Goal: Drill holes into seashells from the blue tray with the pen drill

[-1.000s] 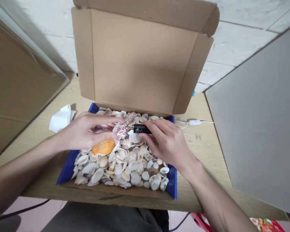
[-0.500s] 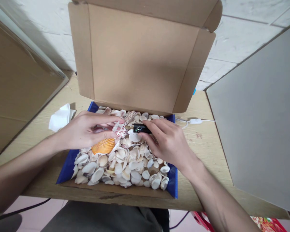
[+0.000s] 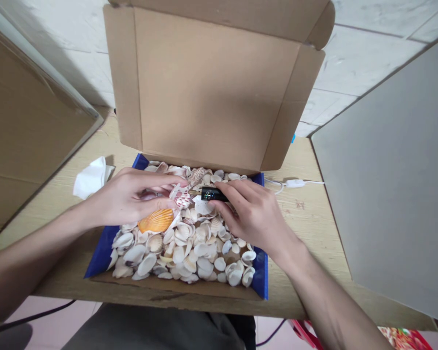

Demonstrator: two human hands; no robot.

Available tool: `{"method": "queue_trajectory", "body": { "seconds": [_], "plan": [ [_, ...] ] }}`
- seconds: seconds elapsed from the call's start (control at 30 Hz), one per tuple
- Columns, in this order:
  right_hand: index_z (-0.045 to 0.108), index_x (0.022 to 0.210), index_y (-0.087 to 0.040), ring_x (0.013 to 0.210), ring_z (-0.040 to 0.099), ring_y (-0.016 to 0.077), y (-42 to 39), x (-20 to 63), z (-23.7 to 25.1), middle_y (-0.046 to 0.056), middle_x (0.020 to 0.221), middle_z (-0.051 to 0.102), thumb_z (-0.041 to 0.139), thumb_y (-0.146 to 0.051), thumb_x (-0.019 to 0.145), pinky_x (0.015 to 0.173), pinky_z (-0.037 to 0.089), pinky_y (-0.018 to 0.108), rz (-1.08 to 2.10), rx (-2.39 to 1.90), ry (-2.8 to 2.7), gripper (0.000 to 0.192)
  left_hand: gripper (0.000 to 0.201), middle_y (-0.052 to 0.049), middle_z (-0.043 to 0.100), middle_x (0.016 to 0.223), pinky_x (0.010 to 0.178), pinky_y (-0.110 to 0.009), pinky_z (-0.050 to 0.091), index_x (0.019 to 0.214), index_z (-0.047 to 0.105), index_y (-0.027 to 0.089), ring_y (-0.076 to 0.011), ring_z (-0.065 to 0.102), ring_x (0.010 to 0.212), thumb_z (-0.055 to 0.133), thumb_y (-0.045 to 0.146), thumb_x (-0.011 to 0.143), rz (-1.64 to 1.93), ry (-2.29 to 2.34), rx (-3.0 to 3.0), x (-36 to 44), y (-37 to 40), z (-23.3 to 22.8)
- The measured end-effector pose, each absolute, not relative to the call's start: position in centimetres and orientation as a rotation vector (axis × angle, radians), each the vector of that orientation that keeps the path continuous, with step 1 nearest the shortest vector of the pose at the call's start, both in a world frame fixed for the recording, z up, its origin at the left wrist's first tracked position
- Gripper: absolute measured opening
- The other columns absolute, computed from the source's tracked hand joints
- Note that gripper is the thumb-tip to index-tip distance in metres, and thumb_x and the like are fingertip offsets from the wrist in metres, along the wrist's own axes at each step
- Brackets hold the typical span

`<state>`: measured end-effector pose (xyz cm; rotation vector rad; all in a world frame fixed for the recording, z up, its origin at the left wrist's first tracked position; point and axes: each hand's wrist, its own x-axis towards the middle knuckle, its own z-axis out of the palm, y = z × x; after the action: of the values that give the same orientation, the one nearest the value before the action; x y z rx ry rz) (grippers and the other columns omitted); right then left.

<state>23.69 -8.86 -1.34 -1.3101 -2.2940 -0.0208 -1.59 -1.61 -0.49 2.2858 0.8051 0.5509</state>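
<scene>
Right hand [image 3: 253, 214] grip pinches black tool [image 3: 213, 194]; tip meets left-held shell [image 3: 182, 198].

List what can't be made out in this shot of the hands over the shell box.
Head view:
- Black tool: its rear is hidden in the right hand; the display is too small to read.
- Speckled shell: partly covered by the left hand.
- White cable: its ends are hidden.

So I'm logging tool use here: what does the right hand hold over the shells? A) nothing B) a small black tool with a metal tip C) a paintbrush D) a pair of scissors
B: the right hand grips a small black tool, its metal tip pointing at the speckled shell under the left hand.
</scene>
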Motion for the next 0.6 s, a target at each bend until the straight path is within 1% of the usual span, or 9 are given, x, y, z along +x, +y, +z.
{"method": "queue_trajectory", "body": {
  "seconds": [0.13,0.47,0.6],
  "plan": [
    [0.064,0.108,-0.007,0.077,0.063,0.0192,-8.86,23.68,-1.38,0.010,0.086,0.070,0.048,-0.033,0.096,0.068,0.050,0.032,-0.025,-1.287,-2.292,0.033,0.032,-0.012,0.076,0.101,0.059,-0.013,0.052,0.111,0.071,0.010,-0.0094,0.066,0.064,0.068,0.023,0.083,0.546,0.816,2.285,-1.61,-1.61,-0.34],
    [0.064,0.108,-0.008,0.076,0.063,0.0191,-8.91,23.69,-1.27,0.010,0.086,0.070,0.048,-0.033,0.095,0.068,0.050,0.032,0.000,-1.304,-2.290,0.033,0.031,-0.012,0.076,0.097,0.058,-0.013,0.051,0.110,0.072,0.009,-0.0095,0.066,0.063,0.068,0.024,0.083,0.548,0.798,2.289,-1.47,-1.57,-0.34],
    [0.065,0.109,-0.009,0.076,0.063,0.0193,-8.93,23.69,-1.27,0.010,0.086,0.070,0.047,-0.034,0.096,0.068,0.050,0.032,0.015,-1.318,-2.294,0.033,0.031,-0.011,0.077,0.096,0.058,-0.013,0.052,0.111,0.072,0.010,-0.0093,0.066,0.063,0.068,0.023,0.083,0.556,0.800,2.281,-1.51,-1.53,-0.35]
  ]
}}
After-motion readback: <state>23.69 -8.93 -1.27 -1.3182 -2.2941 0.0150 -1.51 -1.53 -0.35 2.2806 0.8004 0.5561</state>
